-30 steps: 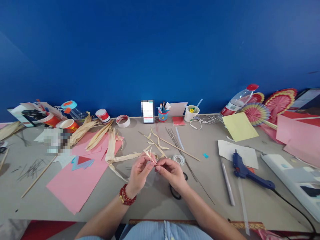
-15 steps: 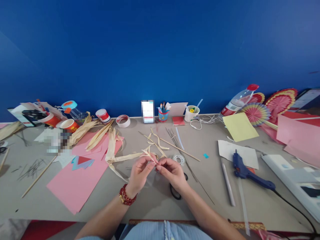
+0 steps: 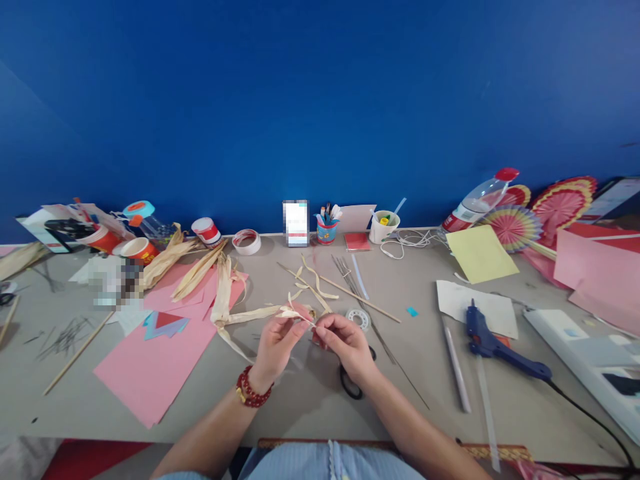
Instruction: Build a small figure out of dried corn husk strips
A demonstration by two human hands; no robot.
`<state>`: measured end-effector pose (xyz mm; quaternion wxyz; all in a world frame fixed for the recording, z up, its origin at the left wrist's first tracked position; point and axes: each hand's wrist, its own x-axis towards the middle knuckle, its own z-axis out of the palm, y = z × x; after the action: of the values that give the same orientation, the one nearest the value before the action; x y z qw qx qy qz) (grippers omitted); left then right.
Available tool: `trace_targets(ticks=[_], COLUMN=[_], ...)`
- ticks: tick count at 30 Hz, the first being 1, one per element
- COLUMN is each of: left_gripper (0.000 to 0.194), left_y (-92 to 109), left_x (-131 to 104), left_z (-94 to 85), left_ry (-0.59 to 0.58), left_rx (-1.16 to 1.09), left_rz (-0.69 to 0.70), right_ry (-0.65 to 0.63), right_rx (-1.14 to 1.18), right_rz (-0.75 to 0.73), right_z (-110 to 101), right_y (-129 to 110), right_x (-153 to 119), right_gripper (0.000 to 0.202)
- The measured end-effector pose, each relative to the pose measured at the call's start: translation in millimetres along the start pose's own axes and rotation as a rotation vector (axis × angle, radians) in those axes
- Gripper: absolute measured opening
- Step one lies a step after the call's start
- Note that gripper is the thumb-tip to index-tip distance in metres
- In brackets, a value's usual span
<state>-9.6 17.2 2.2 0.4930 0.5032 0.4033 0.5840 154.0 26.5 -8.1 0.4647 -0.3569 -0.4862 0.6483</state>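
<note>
Near the table's front middle, my left hand (image 3: 276, 345) pinches a small bunch of pale corn husk strips (image 3: 292, 312) between thumb and fingers. My right hand (image 3: 346, 341) meets it from the right, its thumb and index finger closed on the strips' narrow end. What else lies within the fingers is too small to make out. Under and beside my right hand, black-handled scissors (image 3: 351, 387) are partly covered. A roll of white tape (image 3: 357, 319) sits just beyond that hand. A longer corn husk (image 3: 250, 315) stretches left behind my left hand.
Pink paper (image 3: 155, 373) and more husks (image 3: 200, 273) lie at left. Thin sticks and wires (image 3: 360, 300) are scattered past the hands. To the right are a blue glue gun (image 3: 483, 333) with its cord, a white board (image 3: 575, 353) and a plastic bottle (image 3: 475, 200).
My hands have drawn slightly apart, exposing a little of the narrow end between them. The husk bunch has tilted lower and to the left. Other things stay in place.
</note>
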Motion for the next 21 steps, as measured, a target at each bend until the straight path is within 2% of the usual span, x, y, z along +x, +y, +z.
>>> trace_targets(ticks=[5,9,12,15,18,21], left_gripper=[0.008,0.007,0.007,0.008,0.01,0.012], left_y=[0,0,-1,-2,-2,0], left_x=[0,1,2,3,3,3], left_z=[0.5,1.0,0.4,-0.7,-0.8,0.6], left_ry=[0.0,0.025,0.024,0.025,0.03,0.027], left_rx=[0.008,-0.013,-0.03,-0.045,-0.036,-0.027], left_rz=[0.01,0.015,0.019,0.0,-0.027,-0.047], right_ry=[-0.011,0.084,0.106,0.03,-0.027,-0.08], right_rx=[-0.044,-0.236,-0.516,-0.928,-1.254,-1.435], right_rz=[-0.014,-0.079,-0.097,-0.108,-0.123,-0.115], right_z=[0,-6,-18,-37,-53,-59], right_y=[-3,-15,-31,-42,-38,-26], right_x=[1,3,-3,-19,-41,-59], right_gripper=[0.031,0.031,0.026,0.022,0.018,0.023])
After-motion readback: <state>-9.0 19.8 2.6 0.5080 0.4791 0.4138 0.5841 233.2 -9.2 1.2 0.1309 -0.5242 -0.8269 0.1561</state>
